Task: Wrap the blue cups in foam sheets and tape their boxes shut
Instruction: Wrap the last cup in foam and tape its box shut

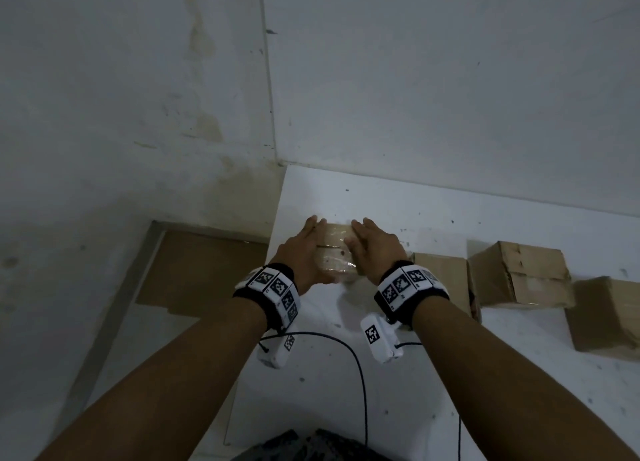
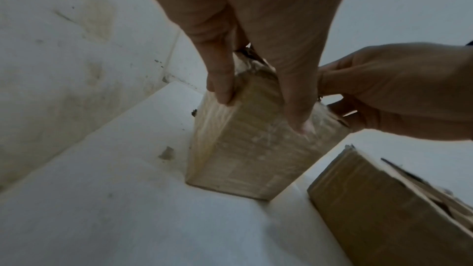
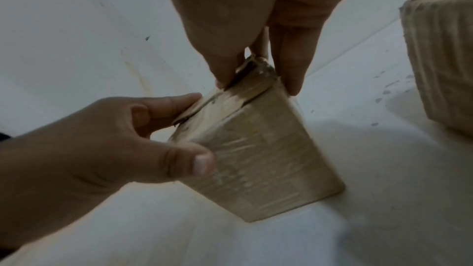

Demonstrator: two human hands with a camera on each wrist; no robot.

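A small cardboard box wrapped in clear tape stands near the far left corner of the white table. My left hand grips its left side, thumb on the near face. My right hand grips its right side. In the left wrist view my left hand straddles the top of the box, with my right hand beside it. The right wrist view has my right hand pinching the top flaps of the box, and my left hand clasping it. No cup or foam sheet shows.
Three more cardboard boxes stand in a row to the right: one close behind my right wrist, a second, a third. Black cables run over the near table. Walls meet just behind. A cardboard sheet lies on the floor left.
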